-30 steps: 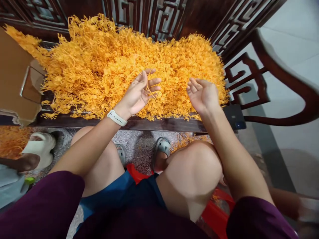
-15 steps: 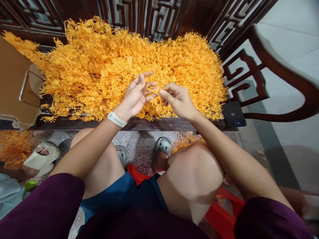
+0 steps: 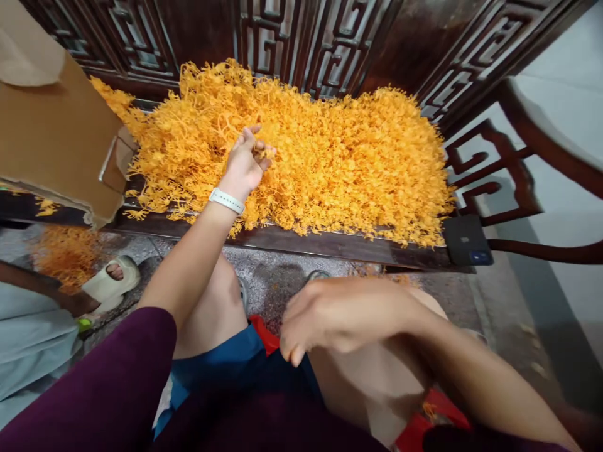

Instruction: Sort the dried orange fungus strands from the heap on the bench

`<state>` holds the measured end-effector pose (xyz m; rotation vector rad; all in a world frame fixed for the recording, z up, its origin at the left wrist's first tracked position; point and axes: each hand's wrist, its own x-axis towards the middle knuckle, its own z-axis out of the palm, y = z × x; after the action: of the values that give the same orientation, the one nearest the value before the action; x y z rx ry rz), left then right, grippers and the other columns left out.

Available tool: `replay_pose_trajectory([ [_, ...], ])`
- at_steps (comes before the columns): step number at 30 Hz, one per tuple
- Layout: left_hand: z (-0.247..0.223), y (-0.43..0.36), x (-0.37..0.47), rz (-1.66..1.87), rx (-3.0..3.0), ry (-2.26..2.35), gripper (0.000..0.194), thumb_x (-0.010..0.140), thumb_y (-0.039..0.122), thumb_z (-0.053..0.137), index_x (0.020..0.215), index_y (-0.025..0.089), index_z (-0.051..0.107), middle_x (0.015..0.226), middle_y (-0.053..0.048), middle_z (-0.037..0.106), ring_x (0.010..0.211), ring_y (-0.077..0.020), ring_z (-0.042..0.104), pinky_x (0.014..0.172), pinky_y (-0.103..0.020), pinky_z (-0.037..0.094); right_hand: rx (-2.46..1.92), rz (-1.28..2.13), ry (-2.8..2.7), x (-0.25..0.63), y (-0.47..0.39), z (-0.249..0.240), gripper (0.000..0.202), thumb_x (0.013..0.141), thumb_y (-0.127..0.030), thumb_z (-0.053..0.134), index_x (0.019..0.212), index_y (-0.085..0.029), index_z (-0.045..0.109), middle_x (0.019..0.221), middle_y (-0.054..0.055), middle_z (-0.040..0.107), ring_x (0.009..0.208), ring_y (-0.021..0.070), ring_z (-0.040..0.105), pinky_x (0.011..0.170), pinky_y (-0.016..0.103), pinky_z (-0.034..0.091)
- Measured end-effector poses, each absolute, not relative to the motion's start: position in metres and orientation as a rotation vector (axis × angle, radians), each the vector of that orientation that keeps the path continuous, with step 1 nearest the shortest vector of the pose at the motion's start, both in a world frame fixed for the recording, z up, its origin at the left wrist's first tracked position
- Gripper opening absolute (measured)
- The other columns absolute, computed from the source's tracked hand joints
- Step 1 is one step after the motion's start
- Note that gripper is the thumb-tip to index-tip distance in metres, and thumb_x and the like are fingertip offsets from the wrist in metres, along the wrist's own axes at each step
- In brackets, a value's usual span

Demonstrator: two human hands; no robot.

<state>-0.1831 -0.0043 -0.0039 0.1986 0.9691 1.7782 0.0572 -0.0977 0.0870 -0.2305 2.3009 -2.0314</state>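
Observation:
A broad heap of branching orange plastic pieces (image 3: 330, 169) covers most of the dark wooden bench. Over its left half is my left hand (image 3: 245, 164), palm turned up and fingers curled around an orange plastic piece (image 3: 267, 153) with thin strands. A white watch strap circles that wrist. Close to my body, above my thigh, my right hand (image 3: 334, 317) is closed with its back toward me and slightly blurred. Its fingers are mostly hidden, and I cannot see whether anything is inside them.
A cardboard box (image 3: 51, 132) stands at the left end of the bench. At the right end lies a black device (image 3: 468, 240) beside a curved wooden armrest (image 3: 556, 163). More orange pieces (image 3: 66, 254) lie on the floor near another person's sandaled foot (image 3: 115, 276).
My right hand has drawn away from my left, back toward my body. My left hand stays over the heap, its fingers more curled. The view has shifted left.

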Motion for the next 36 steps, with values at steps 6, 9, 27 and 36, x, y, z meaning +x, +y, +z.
replay_pose_trajectory([
  [6, 0.014, -0.025, -0.177, 1.723, 0.308, 0.91, 0.033, 0.105, 0.044, 0.054, 0.134, 0.034, 0.065, 0.104, -0.006, 0.081, 0.096, -0.017, 0.075, 0.077, -0.023, 0.059, 1.128, -2.986, 2.157, 0.07, -0.028, 0.073, 0.04, 0.087, -0.065, 0.067, 0.099, -0.026, 0.068, 0.107, 0.007, 0.074, 0.079, 0.0187, 0.065, 0.066, 0.033, 0.057],
  [9, 0.015, -0.031, -0.152, 1.64, 0.347, 0.853, 0.032, 0.104, 0.043, 0.058, 0.133, 0.033, 0.067, 0.112, -0.008, 0.08, 0.104, -0.0202, 0.075, 0.076, -0.025, 0.06, 1.591, -2.918, 1.9, 0.071, -0.015, 0.058, 0.04, 0.082, -0.06, 0.075, 0.095, -0.023, 0.066, 0.096, 0.008, 0.071, 0.068, 0.0154, 0.058, 0.057, 0.03, 0.051],
  [27, -0.013, -0.009, -0.152, 1.721, 0.218, 1.026, 0.02, 0.107, 0.028, 0.053, 0.091, 0.021, 0.062, 0.053, 0.007, 0.048, 0.043, -0.0068, 0.05, 0.045, -0.016, 0.041, -0.244, -2.114, 2.287, 0.066, -0.094, 0.077, 0.012, 0.097, -0.016, 0.062, 0.087, -0.02, 0.066, 0.085, 0.002, 0.066, 0.078, 0.0122, 0.067, 0.071, 0.025, 0.053],
  [36, 0.025, -0.015, -0.134, 1.726, 0.043, 0.711, 0.03, 0.11, 0.021, 0.042, 0.095, 0.018, 0.067, 0.08, -0.003, 0.077, 0.076, -0.0099, 0.076, 0.078, -0.021, 0.063, 1.782, -3.128, 1.611, 0.096, -0.007, 0.056, 0.04, 0.079, -0.048, 0.083, 0.102, -0.023, 0.061, 0.079, -0.002, 0.066, 0.058, 0.0098, 0.051, 0.054, 0.024, 0.04],
])
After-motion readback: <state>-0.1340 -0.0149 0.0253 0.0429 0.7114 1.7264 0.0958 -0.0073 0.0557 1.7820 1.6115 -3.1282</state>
